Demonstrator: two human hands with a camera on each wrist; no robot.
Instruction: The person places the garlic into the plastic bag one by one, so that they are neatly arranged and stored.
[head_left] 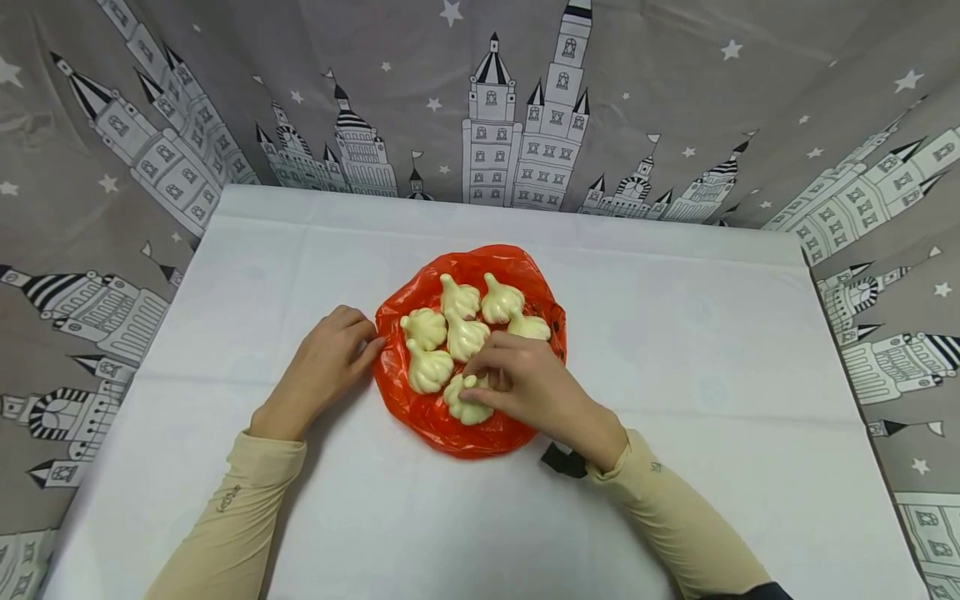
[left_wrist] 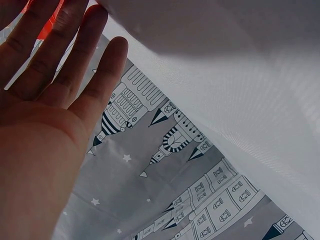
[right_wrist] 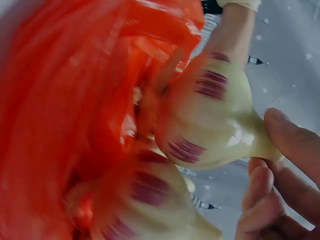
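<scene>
My right hand [head_left: 525, 383] pinches the stem of a pale garlic bulb [head_left: 467, 407] at the near side of a red plastic bag [head_left: 408, 417]. In the right wrist view, thumb and fingers meet at the neck of this garlic bulb [right_wrist: 220, 115], which has purple streaks. A second streaked bulb [right_wrist: 155, 195] shows below it. Several more garlic bulbs [head_left: 429, 367] lie close together on the red bag, stems pointing various ways. At the bag's left edge rests my left hand [head_left: 326, 358], its fingertips touching the plastic. Its fingers look fairly straight in the left wrist view.
The bag lies spread in a rough circle on a white-covered table [head_left: 690, 350]. Behind and beside the table hangs a grey cloth [head_left: 660, 75] printed with castles and stars. A small black object [head_left: 564, 460] sits beneath the right wrist.
</scene>
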